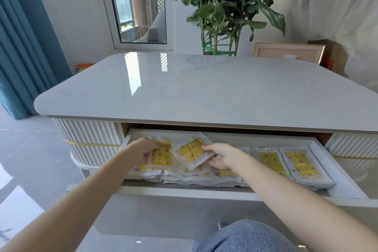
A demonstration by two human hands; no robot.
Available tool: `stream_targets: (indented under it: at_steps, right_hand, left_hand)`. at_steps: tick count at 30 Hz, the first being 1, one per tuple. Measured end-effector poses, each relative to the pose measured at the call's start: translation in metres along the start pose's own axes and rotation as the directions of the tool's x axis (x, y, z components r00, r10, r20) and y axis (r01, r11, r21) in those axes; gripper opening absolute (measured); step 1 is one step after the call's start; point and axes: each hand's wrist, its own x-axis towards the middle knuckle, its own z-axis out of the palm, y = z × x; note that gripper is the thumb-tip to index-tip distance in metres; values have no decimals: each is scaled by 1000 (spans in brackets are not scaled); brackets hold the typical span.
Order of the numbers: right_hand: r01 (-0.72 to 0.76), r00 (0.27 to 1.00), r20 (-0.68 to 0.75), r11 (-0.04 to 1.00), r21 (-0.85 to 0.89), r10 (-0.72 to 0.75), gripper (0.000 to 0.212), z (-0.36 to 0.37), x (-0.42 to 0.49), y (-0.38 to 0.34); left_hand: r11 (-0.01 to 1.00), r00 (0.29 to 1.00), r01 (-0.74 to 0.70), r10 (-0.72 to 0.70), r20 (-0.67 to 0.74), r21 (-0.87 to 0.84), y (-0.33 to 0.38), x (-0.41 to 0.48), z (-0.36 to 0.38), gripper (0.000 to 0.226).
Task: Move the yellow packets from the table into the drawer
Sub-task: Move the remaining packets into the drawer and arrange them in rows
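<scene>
Over the left end of the open drawer [184, 190], the left hand [141, 150] seems to pinch one yellow packet [161, 156]; the right hand [222, 156] curls round a second packet [191, 150], above stacked packets [302, 164] inside it

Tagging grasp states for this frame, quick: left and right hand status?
Left hand: grips the left yellow packet, above the drawer.
Right hand: pinches the tilted yellow packet.
</scene>
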Motion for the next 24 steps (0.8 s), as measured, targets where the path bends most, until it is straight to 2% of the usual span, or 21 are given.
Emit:
stream_targets:
  at_steps: [3,5,8,10,12,14,16,17,19,21,24]
  right_hand:
    - [45,999,-30,999,19,-45,7,-6,1,-3]
    - [68,997,-44,997,-19,-69,5,-7,2,-3]
    - [97,992,-76,990,-99,-105,34,-9,5,-2]
    - [113,988,-93,987,-116,-124,50,-11,8,-3]
    - [127,983,-118,982,-139,-144,55,-11,11,-3]
    - [143,976,-136,973,-179,-168,55,-12,11,-3]
    - [162,971,-142,965,-208,-194,51,-13,11,-2]
    - [173,968,-143,961,-217,-206,48,-15,10,-3]
    - [188,963,-144,952,-240,-226,43,-21,7,-5]
    - [184,958,-160,939,-290,-237,44,-30,5,-8]
    - [176,945,-196,913,-368,-261,47,-46,2,-13]
  left_hand:
    - [984,998,-5,15,-57,176,-5,13,-16,30]
    - [976,998,-15,27,-54,218,-7,18,-19,35]
    - [969,992,-70,92,-85,238,-10,23,-12,39]
    - [924,975,-107,170,-143,368,-13,28,-7,51]
    - [793,941,-105,275,-198,600,-15,31,-6,54]
    - [613,901,-58,371,-222,788,-18,31,-7,54]
    - [477,878,-88,452,-158,874,-20,33,-6,55]
    - [432,877,-150,474,-82,889,-21,33,-6,57]
    - [329,897,-264,430,105,907,-20,28,-1,67]
    - [186,924,-304,294,243,934,-20,18,7,92]
    - [-36,938,-312,150,313,950,-22,3,19,114]
